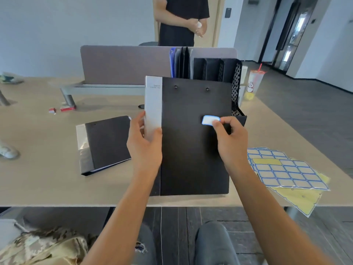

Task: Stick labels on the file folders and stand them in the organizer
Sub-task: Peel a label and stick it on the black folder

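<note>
Left hand grips the silver spine of the upright black folder — right hand pinches a blue-edged white label against its cover.

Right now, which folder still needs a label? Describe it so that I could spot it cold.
Start at the black mesh desk organizer at the back of the tan table. Left of the upright black folder held in both hands lies a second black folder with a silver spine, flat on the table. It alone lies flat, with no label visible on its cover.
</note>
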The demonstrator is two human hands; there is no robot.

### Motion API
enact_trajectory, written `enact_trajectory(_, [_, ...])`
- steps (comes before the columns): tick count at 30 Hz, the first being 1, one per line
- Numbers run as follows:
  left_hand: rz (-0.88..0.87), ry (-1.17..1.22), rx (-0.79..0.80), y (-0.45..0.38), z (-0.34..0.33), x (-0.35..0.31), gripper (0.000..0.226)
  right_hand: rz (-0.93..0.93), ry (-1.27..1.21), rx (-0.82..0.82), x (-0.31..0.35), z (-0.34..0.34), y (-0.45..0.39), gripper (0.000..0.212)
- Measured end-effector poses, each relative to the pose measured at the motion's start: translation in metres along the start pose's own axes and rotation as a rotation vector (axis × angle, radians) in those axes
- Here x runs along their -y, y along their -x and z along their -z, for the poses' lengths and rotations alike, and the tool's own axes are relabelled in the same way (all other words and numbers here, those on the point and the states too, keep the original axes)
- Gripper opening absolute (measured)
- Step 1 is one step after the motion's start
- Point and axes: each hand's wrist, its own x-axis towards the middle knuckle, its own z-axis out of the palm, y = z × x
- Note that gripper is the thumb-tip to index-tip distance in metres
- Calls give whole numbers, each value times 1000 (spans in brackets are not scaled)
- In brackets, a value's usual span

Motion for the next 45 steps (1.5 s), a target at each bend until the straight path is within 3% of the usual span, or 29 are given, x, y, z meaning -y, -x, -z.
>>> enact_trajectory(6, [-59, 95, -38, -5, 2, -21, 50, 182, -94, -57, 40, 11, -13, 8])
enact_trajectory(12, [-149, 71, -63, -12, -1, -49, 80, 220, -147, -50, 55, 20, -15, 9])
enact_trajectory(15, [-366, -40, -111, -15, -6, -80, 81, 249, -155, -38, 61, 26, -18, 7])
enact_trajectory(17, [-615, -228, -131, -18, -12, -102, 65, 247, -163, -16, 65, 30, -21, 9])
enact_trajectory(20, [-906, -425, 76, -24, -33, -125, 39, 265, -151, 26, 69, 38, -23, 10])
enact_trajectory(23, [-897, -465, 308, -24, -52, -135, 36, 271, -153, 67, 71, 47, -24, 13])
enact_trajectory(26, [-900, -523, 360, -25, -61, -134, 38, 253, -157, 64, 71, 58, -27, 18])
enact_trajectory(33, [-877, -422, 312, -19, -72, -130, 27, 244, -154, 11, 68, 62, -33, 19])
enact_trajectory(45, [-865, -361, 316, -18, -77, -126, 41, 240, -135, 43, 74, 60, -39, 15])
